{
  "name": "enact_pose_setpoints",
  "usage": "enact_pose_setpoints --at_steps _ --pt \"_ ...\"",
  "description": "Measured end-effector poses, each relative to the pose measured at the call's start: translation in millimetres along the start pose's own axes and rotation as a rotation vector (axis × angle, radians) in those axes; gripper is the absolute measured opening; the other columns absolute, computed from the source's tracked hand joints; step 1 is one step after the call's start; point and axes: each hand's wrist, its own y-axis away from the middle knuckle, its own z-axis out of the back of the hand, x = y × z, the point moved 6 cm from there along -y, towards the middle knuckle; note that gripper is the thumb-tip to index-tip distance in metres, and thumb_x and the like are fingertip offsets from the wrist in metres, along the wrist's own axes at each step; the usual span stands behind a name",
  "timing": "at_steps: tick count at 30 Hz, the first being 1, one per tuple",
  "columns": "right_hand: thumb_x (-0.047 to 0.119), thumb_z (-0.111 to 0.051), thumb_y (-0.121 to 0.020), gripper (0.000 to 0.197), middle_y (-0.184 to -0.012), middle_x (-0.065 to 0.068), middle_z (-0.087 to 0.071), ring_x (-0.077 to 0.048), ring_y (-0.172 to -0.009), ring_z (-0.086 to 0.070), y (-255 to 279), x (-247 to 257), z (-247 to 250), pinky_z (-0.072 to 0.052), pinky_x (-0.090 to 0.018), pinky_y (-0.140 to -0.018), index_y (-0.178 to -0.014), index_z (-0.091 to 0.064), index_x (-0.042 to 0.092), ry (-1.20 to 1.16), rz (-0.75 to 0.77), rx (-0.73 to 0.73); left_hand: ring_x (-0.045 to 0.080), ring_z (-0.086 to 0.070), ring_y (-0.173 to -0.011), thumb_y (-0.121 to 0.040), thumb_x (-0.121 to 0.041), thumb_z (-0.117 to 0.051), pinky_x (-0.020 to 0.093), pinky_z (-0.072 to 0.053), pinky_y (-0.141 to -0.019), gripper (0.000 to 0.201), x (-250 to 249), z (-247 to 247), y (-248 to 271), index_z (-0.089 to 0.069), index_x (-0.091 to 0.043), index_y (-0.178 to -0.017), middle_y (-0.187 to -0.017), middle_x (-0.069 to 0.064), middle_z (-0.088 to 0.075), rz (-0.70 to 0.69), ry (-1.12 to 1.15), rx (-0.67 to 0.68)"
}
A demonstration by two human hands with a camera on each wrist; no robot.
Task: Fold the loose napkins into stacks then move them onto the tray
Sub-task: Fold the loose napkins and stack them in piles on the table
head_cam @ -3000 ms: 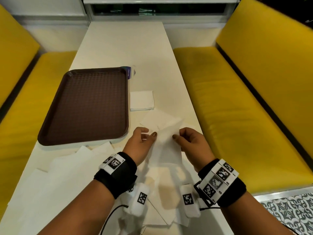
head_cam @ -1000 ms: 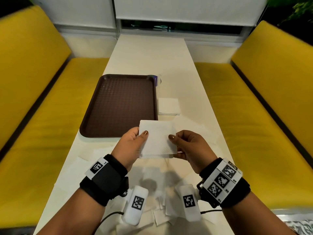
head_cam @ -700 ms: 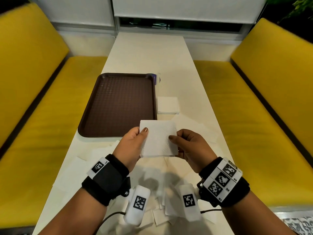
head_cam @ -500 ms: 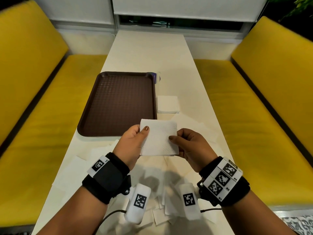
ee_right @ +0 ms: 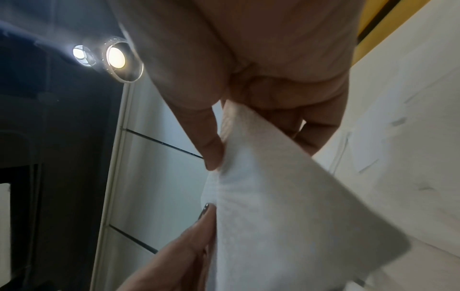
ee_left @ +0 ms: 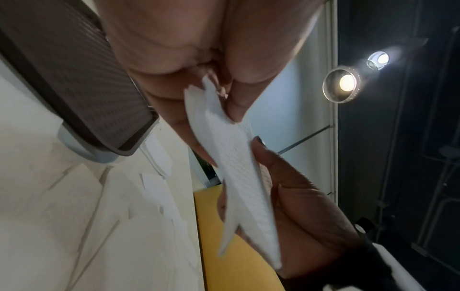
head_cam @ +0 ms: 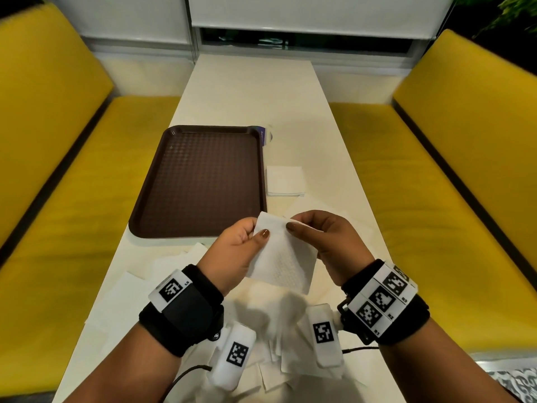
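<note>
Holding the thin white embossed paper napkin (head_cam: 283,257) above the long cream table (head_cam: 252,91), the left hand (head_cam: 235,251) and right hand (head_cam: 325,245) each pinch a far corner, thumb on top and fingers curled beneath, the sheet hanging toward the person, clear of the scattered flat white loose napkins (head_cam: 122,303). Head view: the dark brown textured plastic tray (head_cam: 200,181) holds nothing; a small neat white folded stack (head_cam: 285,184) sits just beside its right edge. Risk: a shallow pinch on flimsy paper may slip, dropping the fold into the loose sheets. Left wrist view: the napkin's layers (ee_left: 239,177) splay apart at the near end, so the plies could misalign and the crease come out crooked. Right wrist view: thumb tip (ee_right: 214,153) grips only the margin of the sheet (ee_right: 286,206); a tug from either hand could tear it.
</note>
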Motion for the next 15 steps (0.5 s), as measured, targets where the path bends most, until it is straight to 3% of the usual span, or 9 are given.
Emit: enact_pose_setpoints --at_steps 6,11,15 --pt "0.012 -0.070 -0.087 0.017 -0.076 0.001 -0.066 -0.003 -0.066 -0.058 -1.2 -1.5 -1.9 -0.046 -0.016 -0.059 -0.091 -0.068 -0.004 0.027 0.037 0.021 0.015 -0.069 -0.079 -0.092 -0.015 -0.061 0.027 -0.055 -0.070 0.019 -9.3 4.7 -7.0 -0.065 -0.002 -0.106 -0.089 0.007 -0.074 -0.045 0.002 -0.116" --pt "0.017 -0.072 -0.087 0.015 -0.081 -0.003 -0.070 -0.006 -0.072 -0.061 -3.1 1.7 -1.9 -0.050 -0.023 -0.068 -0.089 -0.072 0.002 0.072 0.049 0.002 0.019 -0.069 -0.081 -0.092 -0.013 -0.063 0.029 -0.056 -0.074 0.016 -13.8 5.2 -13.1 -0.066 -0.002 -0.103 -0.093 0.016 -0.073 -0.112 -0.086 -0.139" --pt "0.019 -0.072 -0.087 0.014 -0.086 -0.009 -0.072 -0.007 -0.073 -0.061 -6.0 2.5 0.4 -0.051 -0.029 -0.072 -0.087 -0.074 0.005 0.121 0.057 -0.004 0.014 -0.067 -0.078 -0.093 -0.014 -0.061 0.026 -0.055 -0.071 0.014 -13.6 1.8 -16.2 -0.066 -0.004 -0.100 -0.089 0.010 -0.073 -0.119 -0.093 -0.122"
